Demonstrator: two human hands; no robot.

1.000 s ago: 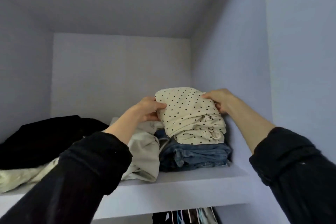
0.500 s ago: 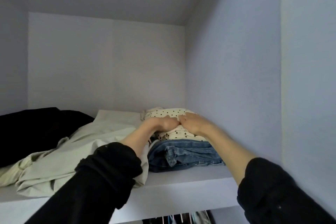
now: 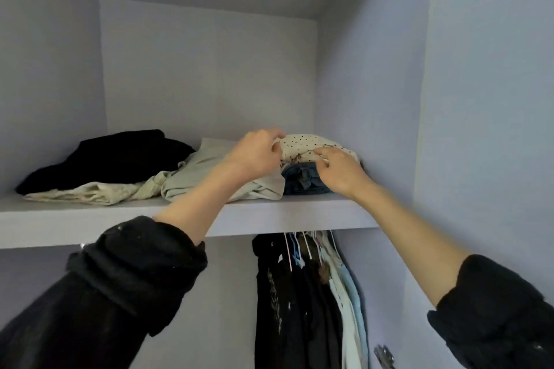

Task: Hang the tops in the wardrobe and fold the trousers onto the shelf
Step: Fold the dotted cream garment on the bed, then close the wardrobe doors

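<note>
Both hands have drawn back toward the shelf (image 3: 186, 220) edge. Polka-dot trousers (image 3: 308, 147) lie folded on jeans (image 3: 299, 181) by the right wall; left hand (image 3: 254, 156) pinches their near edge, right hand (image 3: 338, 171) touches, fingers loose. Soft, light fabric: best held at the folds.

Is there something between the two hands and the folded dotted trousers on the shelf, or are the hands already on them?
Nothing visible stands between them. The left hand touches the left end of the dotted trousers, and the right hand touches their front edge. The trousers already lie on the folded jeans on the shelf.
</note>
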